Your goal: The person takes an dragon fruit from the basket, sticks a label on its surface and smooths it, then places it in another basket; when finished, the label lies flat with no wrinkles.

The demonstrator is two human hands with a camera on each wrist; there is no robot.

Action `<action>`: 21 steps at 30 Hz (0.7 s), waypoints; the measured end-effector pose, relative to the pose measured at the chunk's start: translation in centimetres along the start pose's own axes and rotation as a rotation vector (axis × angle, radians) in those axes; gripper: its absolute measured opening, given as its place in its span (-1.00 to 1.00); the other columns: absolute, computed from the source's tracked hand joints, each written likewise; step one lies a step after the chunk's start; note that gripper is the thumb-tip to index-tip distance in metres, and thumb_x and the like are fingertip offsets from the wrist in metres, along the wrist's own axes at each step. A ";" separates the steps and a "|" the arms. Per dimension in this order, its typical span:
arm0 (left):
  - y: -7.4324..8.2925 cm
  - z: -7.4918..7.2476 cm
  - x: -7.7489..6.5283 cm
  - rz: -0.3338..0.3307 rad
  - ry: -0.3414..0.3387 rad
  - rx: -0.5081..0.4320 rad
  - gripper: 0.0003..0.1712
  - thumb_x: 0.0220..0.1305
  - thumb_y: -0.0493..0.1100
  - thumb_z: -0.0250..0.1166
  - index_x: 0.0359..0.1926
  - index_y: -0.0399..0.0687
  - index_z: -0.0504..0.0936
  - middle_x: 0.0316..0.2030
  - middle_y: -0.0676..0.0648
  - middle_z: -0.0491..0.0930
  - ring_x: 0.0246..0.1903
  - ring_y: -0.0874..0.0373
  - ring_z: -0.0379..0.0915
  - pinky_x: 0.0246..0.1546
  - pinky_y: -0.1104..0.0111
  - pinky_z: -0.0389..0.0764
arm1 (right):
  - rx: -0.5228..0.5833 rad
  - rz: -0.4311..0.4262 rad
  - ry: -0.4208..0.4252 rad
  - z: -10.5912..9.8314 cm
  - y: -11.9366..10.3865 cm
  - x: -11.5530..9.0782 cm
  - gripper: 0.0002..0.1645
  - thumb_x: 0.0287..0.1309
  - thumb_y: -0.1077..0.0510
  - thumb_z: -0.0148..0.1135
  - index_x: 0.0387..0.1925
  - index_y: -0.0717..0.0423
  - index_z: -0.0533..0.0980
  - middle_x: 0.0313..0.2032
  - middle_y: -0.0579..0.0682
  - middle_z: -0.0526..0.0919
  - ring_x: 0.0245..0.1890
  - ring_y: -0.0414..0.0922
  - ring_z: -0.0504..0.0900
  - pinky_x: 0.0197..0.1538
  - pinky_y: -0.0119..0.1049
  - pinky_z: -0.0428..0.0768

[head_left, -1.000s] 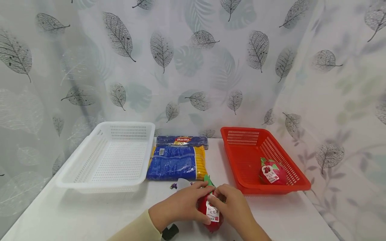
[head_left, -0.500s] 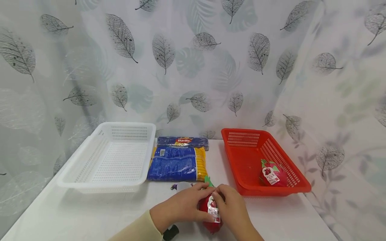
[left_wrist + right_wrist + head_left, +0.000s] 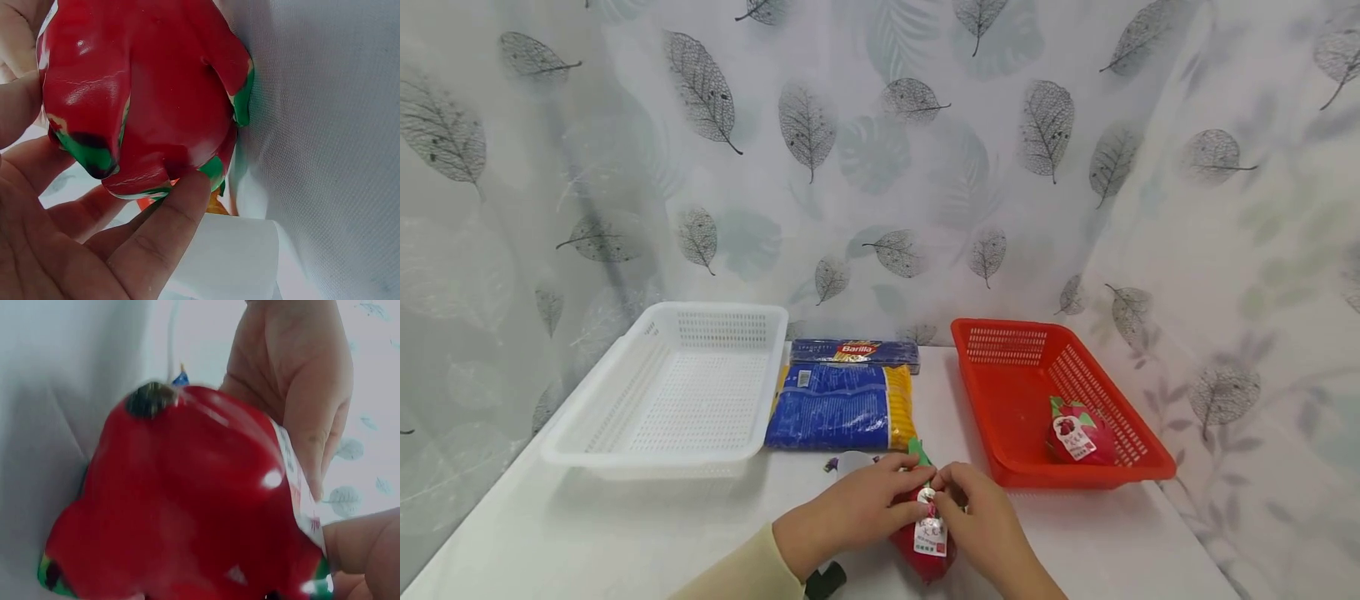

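Observation:
A red dragon fruit (image 3: 928, 569) with green-tipped scales lies on the white table between both hands. A white printed label (image 3: 931, 537) sits on its upper side. My left hand (image 3: 867, 502) holds the fruit from the left, thumb near the label and fingers bent round the far end. In the left wrist view a fingertip touches the dragon fruit (image 3: 169, 94) by a green scale. From the right, my right hand (image 3: 988, 521) grips the fruit with curled fingers, its thumb at the label's top. The right wrist view shows that thumb against the label (image 3: 300, 481).
A red basket (image 3: 1000, 471) at right holds another labelled dragon fruit (image 3: 1093, 437). At left stands a white basket (image 3: 655, 467). Behind the hands lie a blue pasta bag (image 3: 835, 408) and a spaghetti box (image 3: 820, 350). A dark green object (image 3: 825, 581) lies beside the left wrist.
My left thumb has lifted from the label's lower part and moved up toward its top, uncovering more print. Both hands stay at the fruit; the baskets have not moved.

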State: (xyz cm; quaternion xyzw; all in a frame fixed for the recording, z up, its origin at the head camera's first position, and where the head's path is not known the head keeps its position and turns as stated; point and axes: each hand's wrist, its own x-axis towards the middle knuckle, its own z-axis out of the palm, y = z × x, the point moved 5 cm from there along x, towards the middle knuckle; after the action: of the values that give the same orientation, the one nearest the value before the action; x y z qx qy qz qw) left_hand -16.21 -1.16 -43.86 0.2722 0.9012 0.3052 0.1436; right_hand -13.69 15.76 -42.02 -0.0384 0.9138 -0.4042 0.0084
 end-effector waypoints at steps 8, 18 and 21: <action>-0.1 -0.1 -0.1 -0.001 0.008 0.013 -0.34 0.51 0.33 0.22 0.56 0.56 0.37 0.54 0.08 0.37 0.46 0.05 0.43 0.27 0.04 0.71 | 0.194 0.106 -0.070 0.4 1.1 1.0 -0.86 0.25 0.20 0.43 -0.22 0.07 0.58 -0.39 -0.02 0.53 -0.27 -0.09 0.50 -0.34 -0.38 0.54; 0.2 -0.3 -0.2 0.024 0.023 0.034 -0.32 0.50 0.32 0.23 0.56 0.48 0.39 0.54 0.05 0.38 0.46 0.05 0.42 0.30 0.05 0.68 | 0.277 0.138 -0.147 0.1 1.5 1.7 -0.79 0.21 0.17 0.48 -0.21 0.13 0.58 -0.37 0.01 0.54 -0.22 -0.07 0.50 -0.27 -0.34 0.55; 0.2 -0.2 -0.2 0.030 0.020 0.017 -0.33 0.51 0.31 0.22 0.56 0.47 0.39 0.54 0.04 0.38 0.46 0.05 0.42 0.32 0.05 0.67 | 0.239 0.109 -0.150 0.0 1.5 1.3 -0.79 0.28 0.12 0.46 -0.16 0.09 0.58 -0.35 0.00 0.54 -0.22 -0.08 0.51 -0.27 -0.36 0.56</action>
State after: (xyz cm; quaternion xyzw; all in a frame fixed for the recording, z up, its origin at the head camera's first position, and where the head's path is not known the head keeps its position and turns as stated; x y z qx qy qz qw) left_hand -16.07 -1.21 -43.57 0.2839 0.9010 0.3023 0.1275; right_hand -15.03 16.71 -43.10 -0.0176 0.8569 -0.5049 0.1029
